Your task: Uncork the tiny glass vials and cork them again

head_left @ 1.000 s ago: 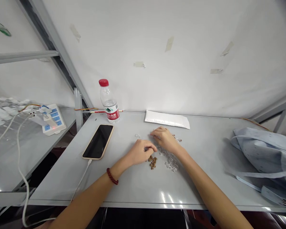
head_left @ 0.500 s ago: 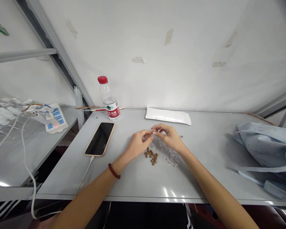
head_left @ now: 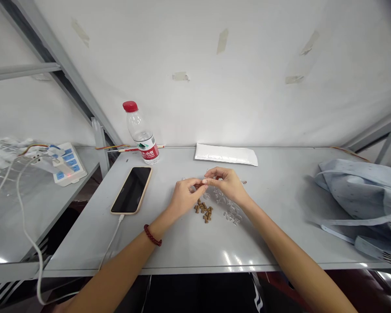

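Clear moulded plastic pieces (head_left: 230, 212) lie heaped just below the right hand (head_left: 227, 186); the left hand (head_left: 184, 198) meets it, the fingertips (head_left: 206, 181) pressed together, whether on a piece cannot be told; small brown granules (head_left: 203, 212) lie beside the heap; on the grey metal bench (head_left: 84, 243), a black smartphone in a beige case (head_left: 132, 190) lies left; a red-capped plastic water bottle (head_left: 140, 134) stands behind; a pale blue cloth bag (head_left: 358, 191) lies right.
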{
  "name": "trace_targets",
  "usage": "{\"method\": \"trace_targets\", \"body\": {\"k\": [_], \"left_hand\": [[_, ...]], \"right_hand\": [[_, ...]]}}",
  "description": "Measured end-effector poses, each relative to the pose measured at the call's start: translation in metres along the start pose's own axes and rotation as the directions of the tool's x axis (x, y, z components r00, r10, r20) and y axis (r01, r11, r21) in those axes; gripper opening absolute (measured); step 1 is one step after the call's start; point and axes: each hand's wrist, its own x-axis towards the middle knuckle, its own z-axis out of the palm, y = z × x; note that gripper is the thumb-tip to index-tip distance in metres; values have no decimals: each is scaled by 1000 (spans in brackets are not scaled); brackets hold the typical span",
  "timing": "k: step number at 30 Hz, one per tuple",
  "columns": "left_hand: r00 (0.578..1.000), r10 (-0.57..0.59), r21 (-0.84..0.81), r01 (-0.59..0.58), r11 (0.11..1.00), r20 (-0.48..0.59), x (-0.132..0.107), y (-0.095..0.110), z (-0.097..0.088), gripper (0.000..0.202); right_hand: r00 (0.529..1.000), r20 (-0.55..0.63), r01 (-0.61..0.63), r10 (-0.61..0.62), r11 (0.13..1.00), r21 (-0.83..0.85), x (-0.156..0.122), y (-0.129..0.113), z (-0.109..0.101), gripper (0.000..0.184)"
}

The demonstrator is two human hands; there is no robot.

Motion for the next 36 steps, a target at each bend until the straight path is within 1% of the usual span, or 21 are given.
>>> {"method": "trace_targets", "body": {"k": [3, 5, 6, 7, 8, 9, 11, 13, 14, 16, 17, 20, 23, 25, 27, 30, 32, 36], "left_hand": [[998, 6, 27, -5, 1000, -58, 0, 1, 1, 20], [997, 31, 52, -27, 998, -76, 1, 1, -1, 17], [997, 53, 66, -49, 997, -60, 1, 1, -2, 15], [996, 83, 80, -81, 994, -24, 2, 1, -4, 14], [993, 118, 93, -120, 988, 28, 2, 1, -7, 12], [984, 153, 106, -162, 981, 86, 2, 1, -9, 11], [957, 215, 125, -242, 962, 194, 2, 0, -11, 11], [929, 255, 135, -298, 945, 268, 1, -1, -12, 13], [918, 266, 135, -316, 939, 294, 0, -2, -11, 14], [904, 278, 129, -333, 934, 325, 0, -3, -9, 16], [902, 277, 124, -333, 935, 330, 0, -4, -7, 17], [910, 253, 100, -300, 949, 329, 0, -6, -3, 21], [913, 212, 44, -241, 969, 347, 0, -5, 1, 26], [909, 184, -9, -194, 981, 373, -2, -4, 3, 28], [902, 152, -65, -137, 988, 403, -3, -2, 5, 29], [892, 103, -135, -47, 990, 441, -6, -1, 9, 28], [893, 71, -170, 6, 985, 445, -6, 1, 10, 28], [921, -15, -198, 100, 975, 389, -5, 5, 8, 26]], "right_hand": [[999, 26, -30, 30, 1000, 5, 0, 1, 1, 25], [1000, -5, -8, 8, 1000, -28, 1, 3, 0, 25], [999, -32, 20, -23, 997, -75, 2, 5, -1, 24], [996, -50, 62, -70, 988, -144, 3, 7, -3, 21], [991, -43, 114, -127, 967, -229, 4, 10, -4, 17], [983, -7, 171, -183, 932, -318, 5, 12, -6, 13], [960, 123, 280, -252, 840, -465, 5, 16, -9, 9], [940, 238, 340, -246, 755, -561, 4, 16, -11, 10], [934, 274, 352, -229, 724, -593, 3, 15, -11, 11], [929, 315, 358, -195, 690, -629, 2, 13, -12, 13], [928, 322, 358, -187, 688, -632, 1, 13, -13, 14], [931, 289, 355, -221, 726, -589, 2, 14, -16, 20], [942, 184, 334, -279, 763, -554, 7, 19, -21, 22], [947, 116, 309, -298, 756, -577, 11, 23, -24, 23], [950, 78, 286, -303, 738, -611, 14, 27, -27, 24], [955, 56, 256, -292, 709, -657, 17, 31, -28, 25], [957, 66, 248, -281, 684, -686, 18, 33, -26, 24], [960, 108, 255, -258, 643, -722, 19, 33, -19, 19]]}}
